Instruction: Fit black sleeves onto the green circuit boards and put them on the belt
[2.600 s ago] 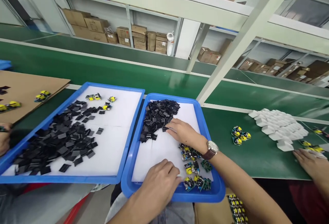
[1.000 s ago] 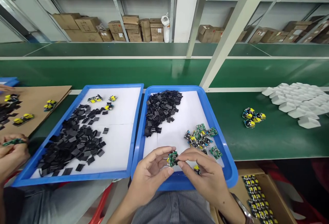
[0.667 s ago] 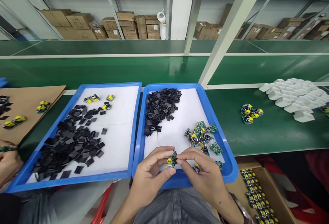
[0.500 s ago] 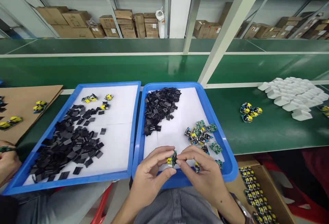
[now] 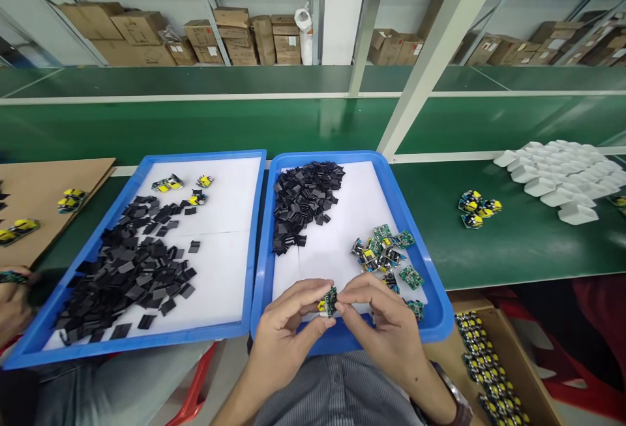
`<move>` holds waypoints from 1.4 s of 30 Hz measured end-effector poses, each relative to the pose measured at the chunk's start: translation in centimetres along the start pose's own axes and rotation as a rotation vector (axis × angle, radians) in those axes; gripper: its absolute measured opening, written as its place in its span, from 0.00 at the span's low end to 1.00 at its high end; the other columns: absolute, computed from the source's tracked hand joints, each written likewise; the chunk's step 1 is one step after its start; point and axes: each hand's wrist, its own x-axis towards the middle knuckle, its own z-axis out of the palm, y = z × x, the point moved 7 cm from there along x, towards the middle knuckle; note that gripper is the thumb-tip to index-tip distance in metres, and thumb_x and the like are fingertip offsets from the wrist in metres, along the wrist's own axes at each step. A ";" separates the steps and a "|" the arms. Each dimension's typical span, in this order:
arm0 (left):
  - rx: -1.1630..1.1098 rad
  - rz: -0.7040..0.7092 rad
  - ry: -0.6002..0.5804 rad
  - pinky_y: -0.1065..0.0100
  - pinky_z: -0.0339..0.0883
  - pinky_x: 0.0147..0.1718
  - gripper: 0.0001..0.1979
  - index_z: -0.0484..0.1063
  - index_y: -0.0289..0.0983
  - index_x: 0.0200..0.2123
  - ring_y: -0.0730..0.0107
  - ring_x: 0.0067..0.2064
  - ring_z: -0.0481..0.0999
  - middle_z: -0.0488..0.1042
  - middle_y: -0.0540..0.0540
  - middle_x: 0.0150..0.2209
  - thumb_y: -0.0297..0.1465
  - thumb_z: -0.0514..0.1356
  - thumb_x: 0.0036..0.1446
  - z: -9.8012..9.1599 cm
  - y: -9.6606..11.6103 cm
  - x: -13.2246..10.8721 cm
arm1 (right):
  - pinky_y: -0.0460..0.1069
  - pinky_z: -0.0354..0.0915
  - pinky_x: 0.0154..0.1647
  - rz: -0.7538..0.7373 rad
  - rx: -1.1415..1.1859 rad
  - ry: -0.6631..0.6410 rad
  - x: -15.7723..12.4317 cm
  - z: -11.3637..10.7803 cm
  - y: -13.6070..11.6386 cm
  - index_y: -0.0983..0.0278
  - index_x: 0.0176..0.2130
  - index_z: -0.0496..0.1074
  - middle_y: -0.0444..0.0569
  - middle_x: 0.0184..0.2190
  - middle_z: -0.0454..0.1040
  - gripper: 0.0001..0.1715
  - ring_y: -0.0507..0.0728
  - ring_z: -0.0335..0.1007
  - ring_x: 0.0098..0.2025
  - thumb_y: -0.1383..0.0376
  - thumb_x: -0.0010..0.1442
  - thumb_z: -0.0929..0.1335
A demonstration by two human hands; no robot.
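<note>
A small green circuit board (image 5: 330, 301) with a yellow part on its left side is held upright over the near edge of the right-hand blue tray (image 5: 434, 279). My left hand (image 5: 292, 329) pinches it between thumb and fingers. From the other side my right hand (image 5: 384, 325) has its thumb and forefinger closed at the board's right edge; whether a small piece sits between those fingertips is hidden. Just beyond my right hand lies a heap of circuit boards (image 5: 376, 250). Black plastic pieces (image 5: 308, 197) are piled at the tray's far left.
Left stands another blue tray (image 5: 254, 243) with many black pieces (image 5: 132, 276) and some boards. A co-worker's hand (image 5: 14, 308) is at far left. White housings (image 5: 567, 175) and boards (image 5: 476, 209) lie right. A carton (image 5: 525, 354) of boards sits below. A slanted post (image 5: 435, 54) rises behind.
The board has turned slightly, so more of its green face shows. Both my hands keep nearly the same place. The co-worker's hand at far left has shifted, and the view has tilted a little.
</note>
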 end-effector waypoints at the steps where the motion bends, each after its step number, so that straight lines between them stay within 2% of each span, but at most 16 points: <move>1: 0.010 0.001 0.006 0.65 0.80 0.53 0.20 0.82 0.49 0.55 0.59 0.55 0.82 0.80 0.43 0.55 0.25 0.70 0.61 0.0 0.1 0.0 | 0.51 0.70 0.39 -0.001 0.011 -0.007 0.0 0.0 -0.1 0.58 0.43 0.80 0.48 0.36 0.78 0.12 0.56 0.76 0.39 0.74 0.65 0.71; 6: 0.069 0.034 0.013 0.66 0.80 0.53 0.20 0.82 0.49 0.54 0.60 0.55 0.82 0.82 0.44 0.54 0.24 0.71 0.60 0.0 0.5 0.1 | 0.49 0.70 0.35 0.068 0.061 -0.022 -0.3 0.1 0.3 0.58 0.42 0.81 0.46 0.33 0.77 0.10 0.55 0.74 0.35 0.72 0.65 0.72; 13: 0.126 0.072 0.019 0.59 0.81 0.54 0.19 0.84 0.47 0.52 0.57 0.52 0.84 0.84 0.42 0.51 0.25 0.72 0.59 -0.1 0.7 0.1 | 0.50 0.69 0.35 0.169 0.090 -0.009 -0.2 0.3 1.3 0.60 0.38 0.80 0.45 0.30 0.75 0.05 0.55 0.73 0.33 0.71 0.63 0.73; 21: 0.153 0.094 0.014 0.58 0.82 0.51 0.18 0.83 0.46 0.52 0.55 0.50 0.85 0.85 0.41 0.50 0.26 0.72 0.59 0.2 0.9 0.1 | 0.49 0.69 0.34 0.179 0.093 -0.158 0.5 0.1 1.0 0.61 0.35 0.81 0.45 0.29 0.77 0.05 0.54 0.73 0.33 0.69 0.63 0.73; 27: 0.239 0.175 -0.042 0.62 0.81 0.52 0.21 0.82 0.48 0.54 0.59 0.52 0.85 0.84 0.43 0.52 0.23 0.71 0.60 0.3 1.5 0.1 | 0.48 0.70 0.32 0.327 0.165 -0.129 0.3 0.3 2.5 0.62 0.33 0.81 0.45 0.28 0.79 0.03 0.53 0.74 0.30 0.68 0.60 0.74; 32: 0.223 0.135 -0.023 0.65 0.82 0.49 0.21 0.82 0.48 0.54 0.60 0.50 0.85 0.85 0.43 0.50 0.24 0.72 0.59 0.4 1.5 0.1 | 0.48 0.72 0.31 0.261 0.201 -0.109 0.2 -0.1 2.0 0.62 0.35 0.83 0.46 0.28 0.78 0.03 0.53 0.75 0.30 0.66 0.61 0.75; 37: 0.240 0.153 -0.030 0.61 0.81 0.52 0.21 0.82 0.47 0.54 0.58 0.51 0.84 0.84 0.42 0.51 0.24 0.71 0.60 0.6 1.6 0.2 | 0.47 0.73 0.24 0.433 0.334 -0.085 -0.1 0.4 3.1 0.64 0.33 0.82 0.46 0.27 0.79 0.12 0.51 0.73 0.23 0.57 0.60 0.77; 42: 0.162 0.098 -0.007 0.63 0.81 0.50 0.21 0.81 0.48 0.55 0.59 0.53 0.83 0.82 0.42 0.52 0.24 0.70 0.61 0.5 1.1 0.1 | 0.48 0.76 0.30 0.337 0.309 -0.044 -0.3 0.4 2.8 0.62 0.36 0.83 0.47 0.30 0.79 0.08 0.53 0.76 0.28 0.60 0.62 0.76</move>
